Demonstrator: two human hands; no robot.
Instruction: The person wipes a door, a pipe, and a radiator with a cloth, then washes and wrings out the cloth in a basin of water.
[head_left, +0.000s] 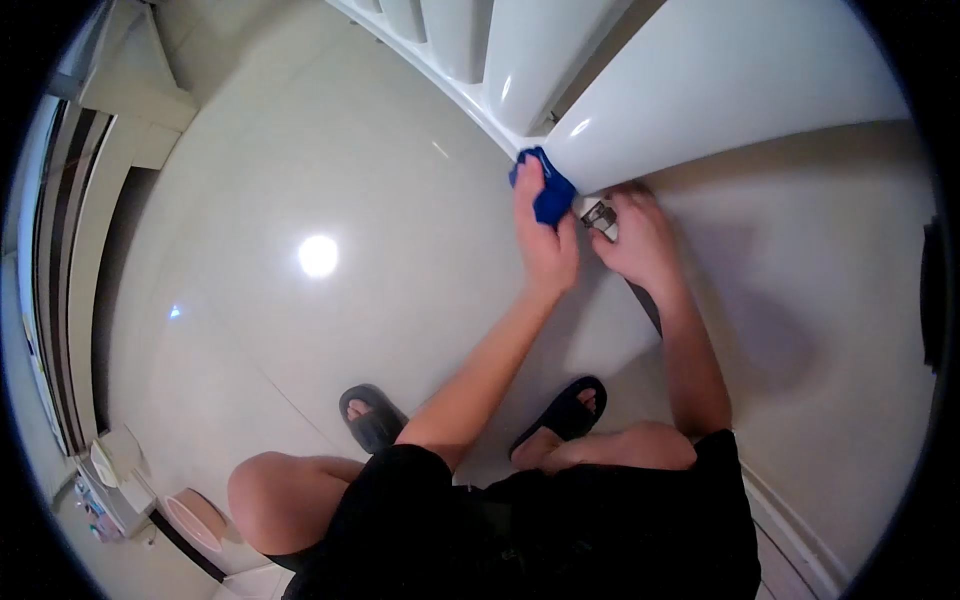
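- Presently, the blue cloth (548, 202) is bunched at the lower corner of a glossy white radiator (720, 80), appearing to touch it, just beside a metal-and-white fitting (598, 214).
- Left hand (548, 258): fingers partly closed, one laid lengthwise on the cloth, thumb on its near side; the cloth is held between them and the corner.
- Right hand (645, 240): fingers curled around the fitting, thumb on the near side, little opening left; far fingertips hidden, so the full grip cannot be confirmed.
- Step in hand, as judged: cloth work at the corner, with the right hand apparently steadying the fitting. Whether the cloth is rubbing or merely resting cannot be told.
- Next move, as judged: any further pass would call for light, even pressure from the left fingers and no sideways load on the fitting.
- Below the right hand, a dark strip (645, 305) runs partly behind the forearm; its nature is unclear.
- Further out: pale, shiny floor (400, 260); black left sandal (372, 420) and black right sandal (565, 412), well apart; pinkish basin (197, 520) at lower left.
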